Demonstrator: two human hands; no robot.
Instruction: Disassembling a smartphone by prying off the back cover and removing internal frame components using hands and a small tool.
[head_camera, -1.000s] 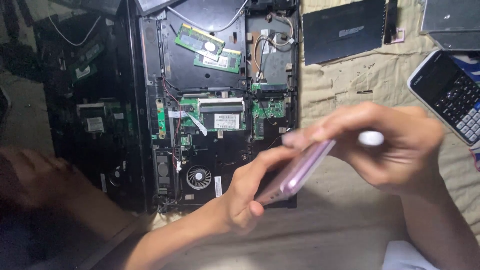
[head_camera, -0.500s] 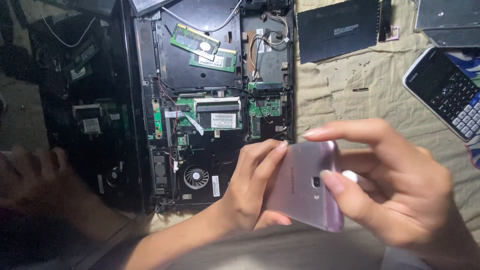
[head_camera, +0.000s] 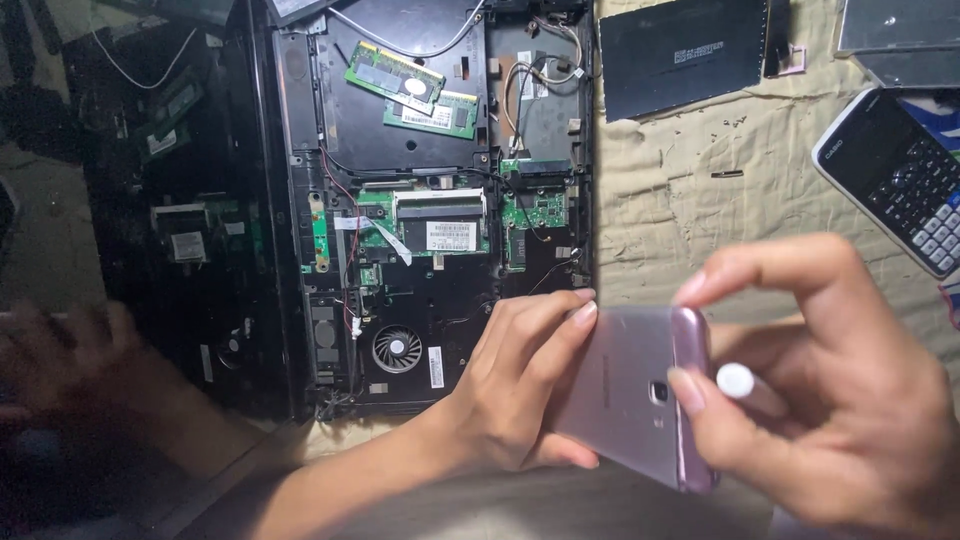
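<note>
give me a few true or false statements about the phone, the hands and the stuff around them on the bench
1. Both hands hold the pink phone with its back and camera lens facing up. True.
2. The left hand is resting on the calculator. False: it grips the phone's left edge; the calculator lies apart at the upper right.
3. The opened laptop shows a cooling fan and green memory sticks. True.
4. The right hand is empty. False: it holds the phone and a small white round piece.
5. The phone lies flat on the cloth. False: it is held up in the hands.
</note>
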